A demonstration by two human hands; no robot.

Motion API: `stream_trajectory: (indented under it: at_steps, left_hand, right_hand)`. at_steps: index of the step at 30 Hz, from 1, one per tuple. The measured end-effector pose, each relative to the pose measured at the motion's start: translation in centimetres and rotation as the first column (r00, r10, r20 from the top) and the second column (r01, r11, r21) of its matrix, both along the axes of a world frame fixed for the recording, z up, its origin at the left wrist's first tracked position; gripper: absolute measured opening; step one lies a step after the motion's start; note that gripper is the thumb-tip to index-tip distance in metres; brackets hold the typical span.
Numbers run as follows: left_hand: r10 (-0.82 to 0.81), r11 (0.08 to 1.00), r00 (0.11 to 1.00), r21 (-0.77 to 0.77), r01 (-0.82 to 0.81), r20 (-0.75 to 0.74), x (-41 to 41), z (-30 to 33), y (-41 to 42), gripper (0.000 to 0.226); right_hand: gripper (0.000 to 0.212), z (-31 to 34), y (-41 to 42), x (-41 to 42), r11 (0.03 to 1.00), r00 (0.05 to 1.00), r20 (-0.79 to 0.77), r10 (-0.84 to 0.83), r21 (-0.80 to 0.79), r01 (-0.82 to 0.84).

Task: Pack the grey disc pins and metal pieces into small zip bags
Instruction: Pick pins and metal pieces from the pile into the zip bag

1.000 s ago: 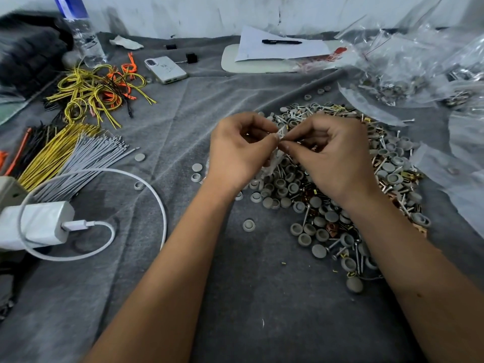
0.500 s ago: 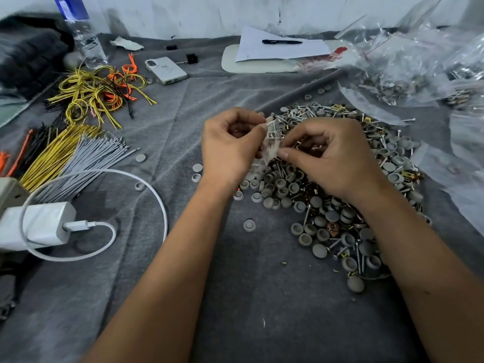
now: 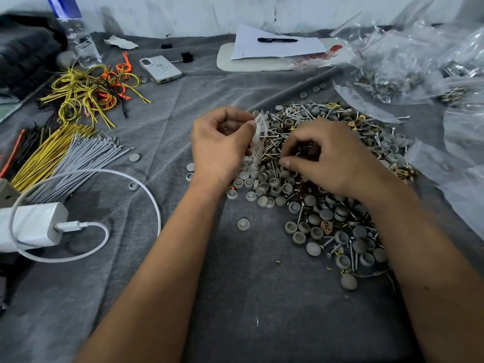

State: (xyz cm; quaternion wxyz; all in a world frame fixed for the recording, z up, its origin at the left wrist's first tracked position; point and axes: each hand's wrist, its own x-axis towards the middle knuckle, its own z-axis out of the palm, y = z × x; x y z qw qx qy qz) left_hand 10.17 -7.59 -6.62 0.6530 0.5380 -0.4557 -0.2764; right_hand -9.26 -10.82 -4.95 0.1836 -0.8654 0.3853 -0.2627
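Two hands: left hand (image 3: pixel 221 145) pinches crinkly clear zip bag (image 3: pixel 258 138); right hand's (image 3: pixel 332 158) curled grip unclear.

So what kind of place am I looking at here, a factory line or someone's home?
Likely an informal hand-packing workspace, not a factory line: a grey cloth holds a loose pile of disc pins and screws, bundled wire ties and zip bags, alongside a phone and charger.
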Motion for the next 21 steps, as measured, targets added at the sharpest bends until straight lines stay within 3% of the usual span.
stream_trajectory:
  at_steps: [4,7,12,16,21]
  left_hand:
    - [0.004,1.000,1.000,-0.006,-0.004,0.005,-0.1,0.0,0.0,0.008]
    - [-0.001,1.000,1.000,-0.008,0.001,0.006,-0.1,0.0,0.1,0.007]
    - [0.006,1.000,1.000,0.000,-0.006,-0.002,-0.1,0.2,0.1,0.006]
    - [0.009,1.000,1.000,0.002,-0.009,-0.002,-0.1,0.2,0.2,0.005]
    - [0.012,1.000,1.000,0.007,-0.012,0.011,-0.1,0.1,0.1,0.006]
  right_hand:
    - [0.018,-0.7,0.3,1.2,0.981,0.981,-0.149,-0.127,-0.163,0.102]
    - [0.036,-0.7,0.8,1.8,0.964,0.950,-0.234,-0.206,-0.215,0.156]
    - [0.047,-0.3,1.8,3.1,0.940,0.885,-0.360,-0.295,-0.276,0.201]
    - [0.048,-0.3,2.2,3.4,0.943,0.860,-0.418,-0.293,-0.273,0.189]
    - [0.035,-0.2,2.3,3.8,0.977,0.909,-0.380,-0.171,-0.185,0.106]
